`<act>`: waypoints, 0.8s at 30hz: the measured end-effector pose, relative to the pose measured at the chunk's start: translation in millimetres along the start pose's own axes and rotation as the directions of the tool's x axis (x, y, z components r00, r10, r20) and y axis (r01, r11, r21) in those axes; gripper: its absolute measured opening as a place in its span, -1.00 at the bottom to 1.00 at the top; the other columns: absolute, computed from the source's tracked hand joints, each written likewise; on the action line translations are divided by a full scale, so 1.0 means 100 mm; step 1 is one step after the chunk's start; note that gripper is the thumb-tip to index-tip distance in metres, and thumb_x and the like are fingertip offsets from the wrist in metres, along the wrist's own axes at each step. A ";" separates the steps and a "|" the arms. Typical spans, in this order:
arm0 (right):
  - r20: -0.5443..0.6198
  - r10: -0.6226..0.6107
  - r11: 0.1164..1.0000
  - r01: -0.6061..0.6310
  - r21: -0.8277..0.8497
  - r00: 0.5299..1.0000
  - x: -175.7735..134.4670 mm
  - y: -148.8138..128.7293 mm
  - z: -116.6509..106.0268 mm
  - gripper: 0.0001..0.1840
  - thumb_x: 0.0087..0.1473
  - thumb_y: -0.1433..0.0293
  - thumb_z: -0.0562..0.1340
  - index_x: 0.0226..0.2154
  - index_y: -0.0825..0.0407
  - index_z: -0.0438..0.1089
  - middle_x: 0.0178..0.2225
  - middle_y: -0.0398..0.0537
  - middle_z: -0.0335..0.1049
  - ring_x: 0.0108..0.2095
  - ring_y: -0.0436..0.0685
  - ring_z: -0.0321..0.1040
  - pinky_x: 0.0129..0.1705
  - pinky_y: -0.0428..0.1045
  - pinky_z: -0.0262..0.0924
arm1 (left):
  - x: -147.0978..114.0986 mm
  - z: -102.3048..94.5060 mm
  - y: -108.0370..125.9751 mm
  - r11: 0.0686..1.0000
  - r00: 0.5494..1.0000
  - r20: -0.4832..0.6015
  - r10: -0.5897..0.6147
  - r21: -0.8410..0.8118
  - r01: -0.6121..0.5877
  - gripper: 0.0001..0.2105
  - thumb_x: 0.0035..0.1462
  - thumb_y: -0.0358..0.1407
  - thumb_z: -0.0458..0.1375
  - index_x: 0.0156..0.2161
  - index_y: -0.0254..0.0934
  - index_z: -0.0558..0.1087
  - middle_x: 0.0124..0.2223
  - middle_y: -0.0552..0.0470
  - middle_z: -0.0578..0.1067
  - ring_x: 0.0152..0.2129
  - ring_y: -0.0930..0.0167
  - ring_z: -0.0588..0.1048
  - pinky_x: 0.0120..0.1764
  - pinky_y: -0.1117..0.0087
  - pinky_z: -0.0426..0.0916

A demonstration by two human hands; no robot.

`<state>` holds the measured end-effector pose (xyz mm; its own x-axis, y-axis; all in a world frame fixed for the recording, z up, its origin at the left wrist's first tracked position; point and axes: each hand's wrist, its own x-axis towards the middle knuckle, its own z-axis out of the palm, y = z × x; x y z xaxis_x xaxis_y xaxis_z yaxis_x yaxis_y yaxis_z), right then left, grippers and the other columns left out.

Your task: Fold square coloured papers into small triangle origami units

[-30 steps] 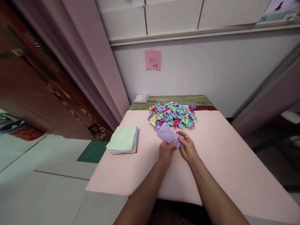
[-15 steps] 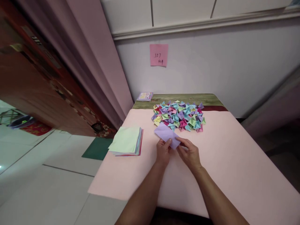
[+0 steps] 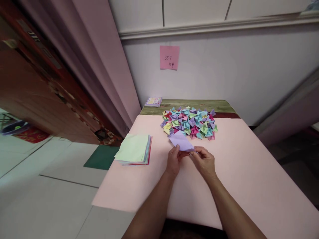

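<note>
A sheet of purple origami paper [image 3: 181, 141] is held above the table, tilted, between my two hands. My left hand [image 3: 174, 160] is closed on its lower left edge, thumb on top and fingers underneath. At the lower right corner, my right hand [image 3: 204, 162] pinches the paper between thumb and fingers. Just beyond the sheet lies a heap of small folded paper pieces [image 3: 190, 122] in purple, blue, green, yellow and pink. To the left sits a stack of square coloured paper [image 3: 133, 148], pale green on top.
A pink cover [image 3: 239, 172] lies over the table, whose green far end [image 3: 199, 104] stays bare. A small stack of printed packets [image 3: 153, 101] rests at the back left corner. A pink note [image 3: 169, 57] is stuck to the wall. A wooden door [image 3: 50, 83] stands at left.
The purple paper has turned and tipped, and its near edge now lies between both hands. My right hand has shifted slightly right, gripping the lower right corner.
</note>
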<state>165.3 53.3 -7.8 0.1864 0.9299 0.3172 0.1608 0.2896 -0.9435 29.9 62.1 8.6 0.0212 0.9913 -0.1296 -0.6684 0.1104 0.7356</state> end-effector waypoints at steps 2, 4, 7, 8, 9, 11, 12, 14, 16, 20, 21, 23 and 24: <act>-0.034 0.071 0.997 -0.071 0.016 0.997 0.00 0.02 0.00 -0.76 -0.05 0.18 0.38 -0.41 0.00 0.47 -0.35 -0.05 0.46 -0.37 0.11 0.39 -0.32 -0.01 0.32 | -0.01 0.00 0.00 0.999 1.000 0.019 -0.004 0.050 0.003 -0.60 -0.02 -0.04 0.30 -0.29 -0.42 0.51 -0.37 -0.10 0.57 -0.45 0.36 0.54 -0.27 0.30 0.44; -0.040 0.146 0.989 -0.144 0.032 0.989 -0.01 0.03 0.01 -0.71 -0.07 0.15 0.38 -0.41 0.02 0.44 -0.46 -0.11 0.43 -0.49 0.06 0.33 -0.42 -0.04 0.27 | -0.03 0.01 0.00 0.993 1.000 0.011 0.006 0.117 -0.008 -0.63 -0.09 -0.12 0.37 -0.28 -0.41 0.53 -0.36 -0.08 0.59 -0.47 0.38 0.54 -0.26 0.31 0.44; -0.024 0.179 0.978 -0.175 0.111 0.984 -0.01 0.00 0.03 -0.64 -0.09 0.16 0.40 -0.27 0.00 0.40 -0.47 -0.15 0.42 -0.51 0.03 0.32 -0.45 -0.07 0.24 | -0.04 0.02 -0.02 0.976 0.999 -0.024 0.042 0.216 -0.036 -0.70 -0.18 -0.23 0.41 -0.33 -0.39 0.55 -0.40 -0.03 0.59 -0.50 0.42 0.52 -0.29 0.36 0.43; -0.009 0.178 0.975 -0.175 0.140 0.984 -0.01 -0.02 0.03 -0.58 -0.09 0.17 0.40 -0.18 -0.02 0.38 -0.45 -0.15 0.43 -0.49 0.04 0.34 -0.43 -0.07 0.24 | -0.04 0.02 -0.02 0.970 0.998 -0.030 0.053 0.239 -0.044 -0.73 -0.17 -0.24 0.41 -0.36 -0.38 0.54 -0.42 -0.02 0.58 -0.52 0.43 0.51 -0.32 0.37 0.42; 0.008 0.178 0.971 -0.177 0.160 0.984 -0.01 -0.04 0.03 -0.52 -0.07 0.18 0.40 -0.10 -0.03 0.35 -0.44 -0.16 0.43 -0.47 0.05 0.35 -0.42 -0.07 0.25 | -0.04 0.02 -0.03 0.965 0.998 -0.028 0.061 0.258 -0.052 -0.74 -0.16 -0.24 0.40 -0.37 -0.38 0.54 -0.44 -0.01 0.57 -0.54 0.44 0.50 -0.35 0.39 0.41; 0.068 0.188 0.968 -0.197 0.157 0.980 -0.01 -0.06 0.02 -0.51 -0.03 0.17 0.37 -0.05 -0.03 0.35 -0.46 -0.15 0.42 -0.47 0.05 0.35 -0.41 -0.06 0.24 | -0.05 0.02 -0.03 0.954 0.998 -0.004 0.068 0.294 -0.064 -0.76 -0.15 -0.25 0.39 -0.38 -0.37 0.53 -0.46 0.01 0.56 -0.57 0.46 0.47 -0.40 0.42 0.38; 0.100 0.198 0.968 -0.210 0.137 0.975 -0.01 -0.06 0.02 -0.56 -0.01 0.15 0.35 -0.10 -0.01 0.39 -0.48 -0.14 0.42 -0.49 0.05 0.34 -0.43 -0.07 0.22 | -0.06 0.02 -0.03 0.948 0.998 0.009 0.070 0.311 -0.069 -0.75 -0.15 -0.25 0.39 -0.37 -0.36 0.53 -0.47 0.02 0.55 -0.58 0.47 0.45 -0.41 0.43 0.37; 0.137 0.220 0.967 -0.234 0.102 0.966 -0.01 -0.06 0.00 -0.65 0.00 0.12 0.33 -0.26 0.03 0.47 -0.50 -0.12 0.42 -0.53 0.03 0.29 -0.47 -0.08 0.17 | -0.06 0.02 -0.02 0.941 0.997 0.016 0.077 0.328 -0.078 -0.74 -0.15 -0.23 0.39 -0.37 -0.35 0.52 -0.47 0.03 0.54 -0.58 0.48 0.43 -0.43 0.44 0.35; 0.147 0.245 0.961 -0.260 0.090 0.958 -0.01 -0.05 -0.01 -0.66 0.00 0.10 0.32 -0.35 0.05 0.49 -0.52 -0.12 0.41 -0.56 0.01 0.23 -0.52 -0.09 0.11 | -0.06 0.03 -0.01 0.951 0.996 0.008 0.084 0.297 -0.082 -0.72 -0.10 -0.18 0.37 -0.36 -0.35 0.51 -0.46 0.04 0.52 -0.56 0.48 0.42 -0.42 0.44 0.35; 0.166 0.280 0.953 -0.295 0.074 0.946 -0.01 -0.06 -0.03 -0.64 -0.01 0.07 0.31 -0.37 0.04 0.48 -0.53 -0.14 0.40 -0.57 0.02 0.21 -0.53 -0.09 0.08 | 0.00 -0.01 0.01 0.995 0.994 -0.052 0.093 0.048 -0.090 -0.72 0.00 -0.11 0.31 -0.35 -0.33 0.48 -0.43 0.09 0.47 -0.50 0.51 0.40 -0.35 0.47 0.33; 0.178 0.281 0.954 -0.295 0.059 0.943 -0.01 -0.07 -0.03 -0.64 0.00 0.06 0.30 -0.38 0.04 0.48 -0.53 -0.14 0.40 -0.57 0.02 0.21 -0.53 -0.09 0.08 | 0.02 -0.02 0.01 0.996 0.994 -0.068 0.089 -0.011 -0.090 -0.72 0.00 -0.12 0.31 -0.36 -0.32 0.47 -0.43 0.10 0.46 -0.49 0.52 0.40 -0.34 0.49 0.32; 0.200 0.276 0.957 -0.289 0.034 0.940 -0.01 -0.08 -0.04 -0.63 0.01 0.05 0.28 -0.40 0.04 0.47 -0.56 -0.16 0.36 -0.58 0.02 0.19 -0.53 -0.09 0.06 | 0.04 -0.04 0.00 0.994 0.993 -0.083 0.080 -0.070 -0.086 -0.74 -0.01 -0.15 0.32 -0.39 -0.32 0.45 -0.44 0.12 0.45 -0.49 0.53 0.38 -0.35 0.51 0.30; 0.208 0.272 0.958 -0.284 0.029 0.939 -0.01 -0.08 -0.04 -0.63 0.02 0.05 0.28 -0.40 0.04 0.46 -0.57 -0.16 0.35 -0.58 0.02 0.18 -0.53 -0.09 0.06 | 0.05 -0.05 -0.01 0.994 0.994 -0.081 0.076 -0.077 -0.083 -0.75 -0.01 -0.16 0.33 -0.39 -0.32 0.44 -0.44 0.12 0.44 -0.50 0.54 0.38 -0.36 0.51 0.29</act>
<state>168.0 48.5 0.1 0.0168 0.9996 0.0214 0.0728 0.0202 -0.9971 26.8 66.3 4.2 -0.0905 0.9878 -0.1267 -0.7232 0.0223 0.6903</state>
